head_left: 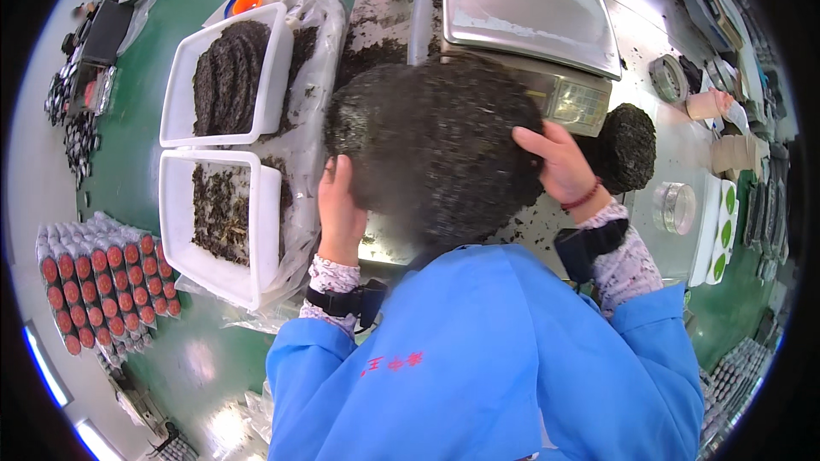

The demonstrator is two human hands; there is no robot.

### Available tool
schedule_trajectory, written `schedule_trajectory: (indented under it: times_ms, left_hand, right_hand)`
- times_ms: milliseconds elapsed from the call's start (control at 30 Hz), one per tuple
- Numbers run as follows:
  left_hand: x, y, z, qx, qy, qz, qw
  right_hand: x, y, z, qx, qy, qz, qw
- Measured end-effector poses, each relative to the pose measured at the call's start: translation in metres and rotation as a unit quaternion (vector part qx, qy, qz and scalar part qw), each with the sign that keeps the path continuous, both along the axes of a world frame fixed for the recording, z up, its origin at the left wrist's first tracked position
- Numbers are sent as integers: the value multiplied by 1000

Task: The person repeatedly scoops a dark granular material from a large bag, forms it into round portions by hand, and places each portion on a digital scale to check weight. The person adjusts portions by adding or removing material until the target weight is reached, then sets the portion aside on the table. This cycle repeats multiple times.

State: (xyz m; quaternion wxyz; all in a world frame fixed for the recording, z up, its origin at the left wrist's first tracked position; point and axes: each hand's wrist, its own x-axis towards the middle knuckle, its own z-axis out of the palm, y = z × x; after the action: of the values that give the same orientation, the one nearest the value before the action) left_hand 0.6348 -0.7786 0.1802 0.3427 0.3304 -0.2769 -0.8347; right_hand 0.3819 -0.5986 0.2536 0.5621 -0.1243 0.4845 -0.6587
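A: Nearest to us is the blue coat [487, 358], filling the lower middle of the view. What do we find beyond it?

B: We find a dark, flaky round mass [470, 137], held over the metal worktable [662, 154] and in front of the scale [530, 13]. Its left half is motion-blurred.

A: How do we record the hands?

B: Left hand [342, 218] — closed on the lower left edge of the mass, part of its grip hidden. Right hand [559, 162] — clamped on the right edge, thumb on the upper face, other fingers mostly out of sight.

A: Which items do we list on the left?

B: We list two white tubs, one nearer us than the other. The far tub [275, 85] contains layered dark sheets [231, 77]; the near tub [272, 213] contains loose dark flakes [220, 213].

A: And on the right?

B: We note a smaller dark clump [630, 145] beside the scale, and a clear round container [675, 207] nearer the table's right side.
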Motion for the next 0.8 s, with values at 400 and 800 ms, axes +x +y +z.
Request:
schedule_trajectory:
  times_ms: [400, 800]
  left_hand:
    - [0, -19, -96, -255, -349, -49, 900]
    - [-4, 8, -172, -389, -691, -93, 602]
  right_hand:
    - [-76, -29, 45, -46, 588, -234, 773]
    - [-69, -27, -12, -3, 831, 18, 556]
